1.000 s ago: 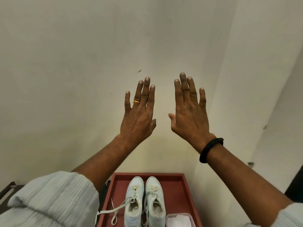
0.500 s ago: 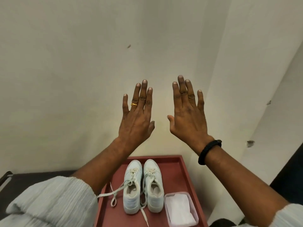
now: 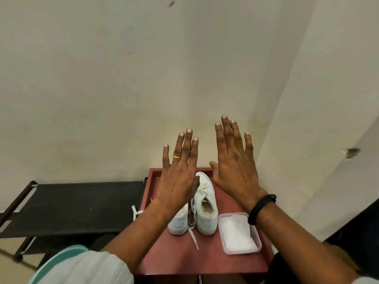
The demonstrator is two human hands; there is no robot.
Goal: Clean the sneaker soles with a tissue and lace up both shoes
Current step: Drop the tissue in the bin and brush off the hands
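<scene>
A pale wall rises behind a red tray. On the tray stand two white sneakers, laces trailing, with a tub of tissues at its right side. Above the tray, the left hand and right hand hover flat, fingers straight and slightly spread, holding nothing.

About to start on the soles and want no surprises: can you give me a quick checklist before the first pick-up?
1. Hands free: ok. The left hand and right hand are open, holding nothing.
2. Both sneakers upright: ok. They stand side by side on the tray.
3. The tissue at hand: ok. It lies in the clear box right of the sneakers.
4. Box open on top: cannot tell.
5. Lacing done: not ok. A loose lace trails onto the tray.
6. Dirt underneath the sneakers: cannot tell, hidden from this view.
</scene>
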